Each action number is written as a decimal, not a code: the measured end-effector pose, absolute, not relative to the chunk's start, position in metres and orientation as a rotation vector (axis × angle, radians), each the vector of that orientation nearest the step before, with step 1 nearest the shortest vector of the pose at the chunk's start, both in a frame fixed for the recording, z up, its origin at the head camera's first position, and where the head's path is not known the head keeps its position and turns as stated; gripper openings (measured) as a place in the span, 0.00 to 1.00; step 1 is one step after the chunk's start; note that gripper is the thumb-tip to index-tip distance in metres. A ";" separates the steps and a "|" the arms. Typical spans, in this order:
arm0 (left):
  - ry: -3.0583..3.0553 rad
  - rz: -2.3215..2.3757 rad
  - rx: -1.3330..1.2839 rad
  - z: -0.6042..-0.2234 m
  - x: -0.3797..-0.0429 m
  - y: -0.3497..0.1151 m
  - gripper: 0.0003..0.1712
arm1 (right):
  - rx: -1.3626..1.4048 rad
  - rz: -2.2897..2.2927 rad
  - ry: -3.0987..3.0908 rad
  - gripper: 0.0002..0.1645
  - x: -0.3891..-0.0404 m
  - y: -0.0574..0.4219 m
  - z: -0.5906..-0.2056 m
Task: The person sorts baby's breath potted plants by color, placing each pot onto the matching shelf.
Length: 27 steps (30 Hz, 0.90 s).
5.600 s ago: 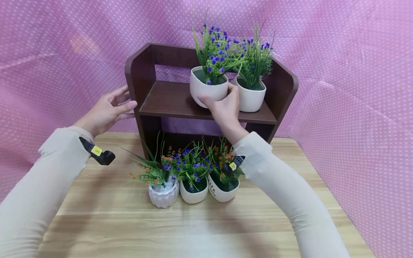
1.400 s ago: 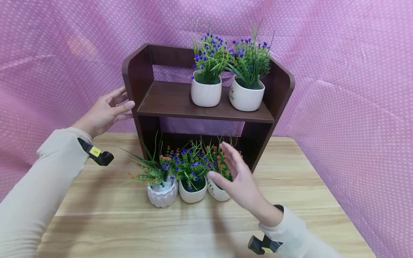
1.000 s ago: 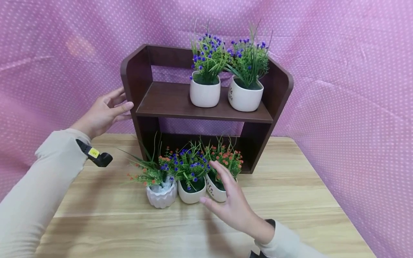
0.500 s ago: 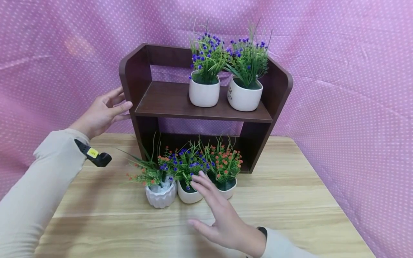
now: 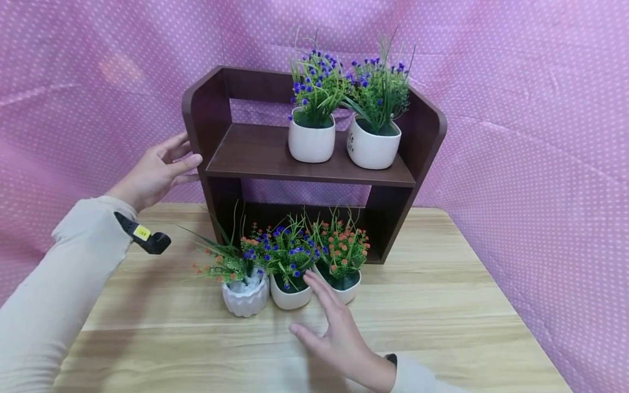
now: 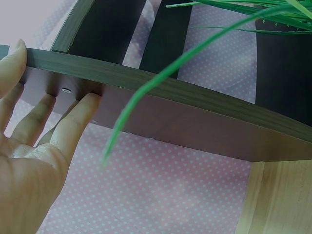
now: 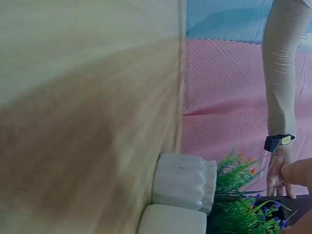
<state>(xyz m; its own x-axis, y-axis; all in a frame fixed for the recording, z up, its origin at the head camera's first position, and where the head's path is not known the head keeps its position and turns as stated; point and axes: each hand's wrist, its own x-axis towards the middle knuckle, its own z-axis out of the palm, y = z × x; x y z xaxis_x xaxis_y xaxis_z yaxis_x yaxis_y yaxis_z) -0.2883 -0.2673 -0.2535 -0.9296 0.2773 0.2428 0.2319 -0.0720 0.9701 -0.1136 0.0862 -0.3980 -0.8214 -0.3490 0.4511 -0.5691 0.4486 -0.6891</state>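
My left hand (image 5: 159, 169) is at the left side of a dark brown two-tier shelf (image 5: 275, 142). In the left wrist view its fairly straight fingers (image 6: 75, 122) touch the outer side panel, and the thumb lies by the front edge. My right hand (image 5: 339, 338) hovers with spread fingers and holds nothing. It is just in front of the blue-flowered pot plant (image 5: 291, 299) and an orange-flowered pot plant (image 5: 346, 292), partly covering the latter's pot. A ribbed white pot (image 5: 245, 301) with orange flowers stands left of these. I cannot tell whether the right fingertips touch a pot.
Two white pots with purple-blue flowers, a left one (image 5: 312, 144) and a right one (image 5: 374, 150), stand on the upper shelf. Wood-grain table (image 5: 442, 305) lies beneath everything. Pink dotted cloth (image 5: 530, 136) hangs behind and at the sides.
The right hand let go of the left upper pot, now standing on the shelf, then came down to the front pots. The right upper pot has turned, showing lettering. The left hand stayed at the panel.
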 end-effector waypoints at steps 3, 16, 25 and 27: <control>2.122 2.197 0.582 -0.254 -0.288 -0.268 0.36 | 0.728 1.384 -2.510 0.49 -0.112 0.086 -0.402; 2.086 2.233 0.609 -0.257 -0.290 -0.266 0.36 | 0.535 1.713 -2.598 0.48 -0.126 0.085 -0.421; 2.082 2.233 0.614 -0.255 -0.289 -0.266 0.36 | 0.462 1.771 -2.600 0.50 -0.129 0.083 -0.428; 2.080 2.236 0.617 -0.255 -0.289 -0.266 0.36 | 0.446 1.751 -2.611 0.51 -0.130 0.083 -0.429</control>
